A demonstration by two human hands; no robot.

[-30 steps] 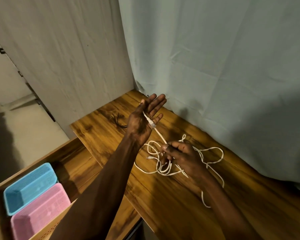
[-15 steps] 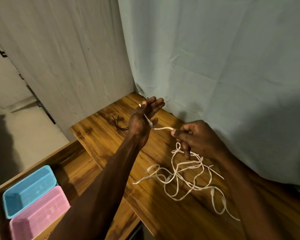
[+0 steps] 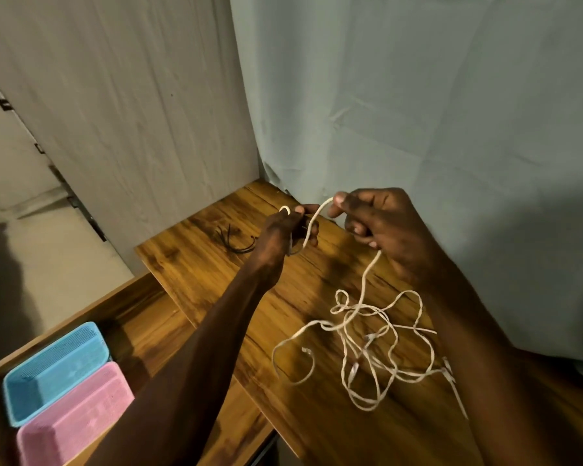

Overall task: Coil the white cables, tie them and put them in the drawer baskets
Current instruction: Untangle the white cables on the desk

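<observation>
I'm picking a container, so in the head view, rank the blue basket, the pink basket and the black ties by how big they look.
1. Pink basket and blue basket: they look alike; the pink one is partly cropped and nearer, so no ranking.
2. Black ties: clearly smallest, though farthest away.

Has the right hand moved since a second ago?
Yes. The right hand has risen from the cable pile on the table and gone back toward the curtain, ending level with the left hand, a cable strand pinched in its fingers.

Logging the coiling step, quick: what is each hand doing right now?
Left hand: closed, gripping a loop of the thin white cable.
Right hand: closed, pinching the same cable.
</observation>
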